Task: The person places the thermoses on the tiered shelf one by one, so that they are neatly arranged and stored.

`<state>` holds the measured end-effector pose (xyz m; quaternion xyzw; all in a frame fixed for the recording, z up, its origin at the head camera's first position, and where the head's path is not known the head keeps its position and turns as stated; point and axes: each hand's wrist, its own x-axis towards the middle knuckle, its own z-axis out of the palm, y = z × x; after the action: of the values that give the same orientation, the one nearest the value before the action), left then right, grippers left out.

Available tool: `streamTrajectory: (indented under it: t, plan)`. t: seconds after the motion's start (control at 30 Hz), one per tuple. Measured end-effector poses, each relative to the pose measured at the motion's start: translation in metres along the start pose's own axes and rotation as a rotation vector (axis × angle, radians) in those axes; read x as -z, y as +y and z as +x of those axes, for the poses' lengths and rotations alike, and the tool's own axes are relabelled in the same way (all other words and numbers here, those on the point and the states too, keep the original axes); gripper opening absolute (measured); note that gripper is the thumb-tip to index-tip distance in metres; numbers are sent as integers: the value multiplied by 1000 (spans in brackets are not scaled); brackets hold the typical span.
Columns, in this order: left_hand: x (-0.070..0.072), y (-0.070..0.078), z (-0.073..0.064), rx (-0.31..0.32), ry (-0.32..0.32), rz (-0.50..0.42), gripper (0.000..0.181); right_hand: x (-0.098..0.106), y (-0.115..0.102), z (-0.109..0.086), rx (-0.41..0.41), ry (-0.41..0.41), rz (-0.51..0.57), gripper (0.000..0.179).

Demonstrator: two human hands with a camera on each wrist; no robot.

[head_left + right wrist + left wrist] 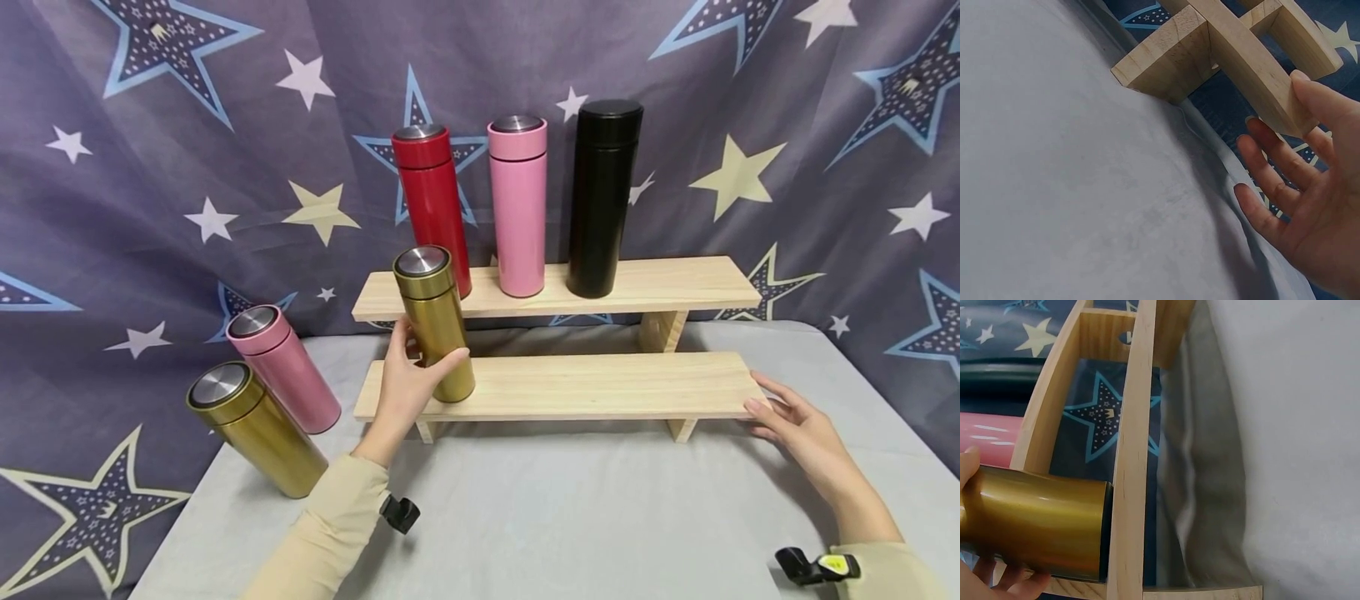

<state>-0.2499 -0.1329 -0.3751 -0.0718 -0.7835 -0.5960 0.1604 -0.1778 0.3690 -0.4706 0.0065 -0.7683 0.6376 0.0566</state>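
My left hand (408, 379) grips a gold thermos (435, 321) around its lower half, thumb in front. In the left wrist view the dark base of this gold thermos (1041, 522) is at the board. It is at the left end of the lower shelf (600, 387) of a two-tier wooden stand. At the right end of that shelf, my right hand (806, 437) holds the board's corner between thumb and fingers. The right wrist view has the right hand (1316, 194) at the tip of the wooden board (1260, 62), its other fingers spread loosely.
On the upper shelf (697, 283) stand a red thermos (435, 204), a pink thermos (517, 208) and a black thermos (606, 200). Another pink thermos (288, 375) and gold thermos (262, 433) stand left on the grey cloth (555, 508). A star-patterned curtain (247, 125) hangs behind.
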Motion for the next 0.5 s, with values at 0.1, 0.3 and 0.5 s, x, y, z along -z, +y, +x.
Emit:
streamTrajectory:
  t: [0.1,0.3,0.5]
  plan:
    - [0,-1,-1,-2,-18,-7,79,0,0,1,-12,8,-23,64]
    - [2,-1,-8,-17,-43,-17,87,0,-1,2,-13,10,-55,65]
    - [15,3,-28,-41,-15,59,92,-1,0,1,-9,7,-27,64]
